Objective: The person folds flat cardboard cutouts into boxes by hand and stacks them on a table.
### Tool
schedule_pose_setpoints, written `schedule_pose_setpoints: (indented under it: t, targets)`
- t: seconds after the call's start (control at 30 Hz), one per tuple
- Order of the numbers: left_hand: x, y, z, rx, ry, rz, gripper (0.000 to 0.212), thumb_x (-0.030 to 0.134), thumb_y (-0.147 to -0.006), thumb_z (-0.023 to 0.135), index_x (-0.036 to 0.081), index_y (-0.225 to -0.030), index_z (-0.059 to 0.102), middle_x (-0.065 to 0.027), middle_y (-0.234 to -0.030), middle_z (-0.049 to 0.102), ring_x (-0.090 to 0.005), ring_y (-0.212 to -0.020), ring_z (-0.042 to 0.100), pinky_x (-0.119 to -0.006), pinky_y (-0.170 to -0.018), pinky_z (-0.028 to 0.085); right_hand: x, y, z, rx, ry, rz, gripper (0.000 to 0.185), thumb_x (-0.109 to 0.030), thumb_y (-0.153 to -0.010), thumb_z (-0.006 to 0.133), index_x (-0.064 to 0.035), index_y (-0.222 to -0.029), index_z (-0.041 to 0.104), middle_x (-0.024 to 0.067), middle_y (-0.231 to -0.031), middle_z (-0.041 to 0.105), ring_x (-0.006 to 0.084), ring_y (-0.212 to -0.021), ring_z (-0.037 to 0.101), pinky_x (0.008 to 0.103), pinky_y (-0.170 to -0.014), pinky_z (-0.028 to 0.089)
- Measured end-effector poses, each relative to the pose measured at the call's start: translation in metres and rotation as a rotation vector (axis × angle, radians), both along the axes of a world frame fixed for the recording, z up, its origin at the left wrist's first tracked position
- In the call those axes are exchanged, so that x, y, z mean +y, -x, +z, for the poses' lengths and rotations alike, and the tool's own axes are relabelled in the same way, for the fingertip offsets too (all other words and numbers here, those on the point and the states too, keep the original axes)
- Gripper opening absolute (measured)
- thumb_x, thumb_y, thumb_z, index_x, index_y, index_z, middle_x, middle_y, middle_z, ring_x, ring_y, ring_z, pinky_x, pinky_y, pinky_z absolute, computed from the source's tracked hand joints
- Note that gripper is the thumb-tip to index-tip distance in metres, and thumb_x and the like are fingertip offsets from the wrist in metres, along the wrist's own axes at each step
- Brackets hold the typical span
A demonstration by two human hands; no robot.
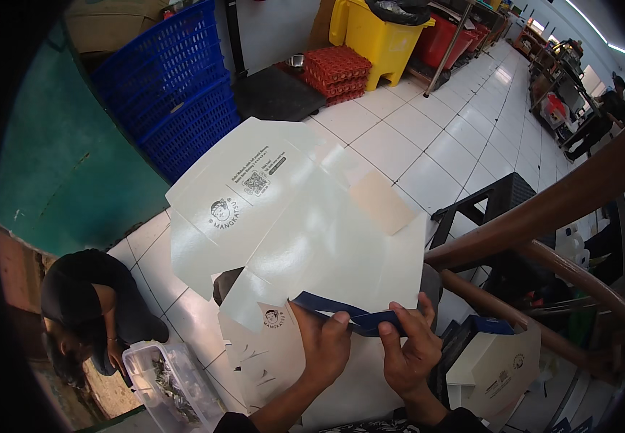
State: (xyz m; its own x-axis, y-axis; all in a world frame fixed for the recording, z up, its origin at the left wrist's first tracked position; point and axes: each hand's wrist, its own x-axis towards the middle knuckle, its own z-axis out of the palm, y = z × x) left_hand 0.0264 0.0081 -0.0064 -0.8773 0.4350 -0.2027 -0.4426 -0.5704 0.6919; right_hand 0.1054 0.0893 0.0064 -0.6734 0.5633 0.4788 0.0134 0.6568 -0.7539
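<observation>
A large flat cardboard box blank [312,233], glossy white with printed marks, lies before me over my lap. My left hand [326,341] grips a dark blue flap [320,303] at its near edge, with the thumb on top. My right hand [411,341] pinches the same blue part farther right between thumb and fingers. The blue flaps are bent up and cross between my hands. Beneath, more cardboard blanks [263,357] with printed marks lie stacked. A partly folded box [493,360] with blue edges stands to the right of my right hand.
A crouching person [101,308] is at the left beside a clear plastic bin [169,384]. Blue crates [182,81], red egg trays [336,73] and a yellow bin [380,43] stand beyond. At right are a black stool [493,216] and brown rails [534,216]. Another person [604,119] is far off.
</observation>
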Motion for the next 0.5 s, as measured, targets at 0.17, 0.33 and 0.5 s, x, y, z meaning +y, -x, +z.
schedule_pose_setpoints:
  t: [0.17, 0.33, 0.5]
  targets:
    - [-0.004, 0.001, -0.011, 0.184, 0.102, -0.091, 0.049, 0.008, -0.084, 0.049, 0.001, -0.122, 0.019, -0.0129, -0.113, 0.037, -0.0176, -0.104, 0.04, -0.032, -0.091, 0.035, 0.003, 0.0, 0.004, -0.042, -0.057, 0.017, 0.032, -0.004, -0.07, 0.072, -0.0048, -0.101, 0.065, 0.0028, -0.075, 0.063, 0.0144, -0.073, 0.058, 0.0404, -0.095, 0.029]
    - [-0.009, 0.004, -0.016, 0.327, 0.077, -0.137, 0.06, 0.018, -0.088, 0.053, 0.0, -0.128, 0.013, -0.0146, -0.12, 0.036, -0.0206, -0.112, 0.037, -0.034, -0.097, 0.029, 0.0, 0.0, 0.006, -0.15, -0.165, 0.121, 0.037, -0.008, -0.068, 0.073, -0.0096, -0.104, 0.065, -0.0014, -0.079, 0.06, 0.0154, -0.083, 0.057, 0.0435, -0.099, 0.019]
    - [-0.033, 0.031, -0.022, 0.319, 0.289, -0.032, 0.081, 0.051, -0.079, 0.06, 0.007, -0.136, 0.022, -0.011, -0.126, 0.04, -0.0212, -0.114, 0.044, -0.034, -0.094, 0.039, 0.018, 0.001, 0.02, -0.217, -0.212, 0.247, 0.038, -0.016, -0.067, 0.071, -0.012, -0.104, 0.065, -0.004, -0.083, 0.06, 0.0172, -0.094, 0.055, 0.0491, -0.103, 0.008]
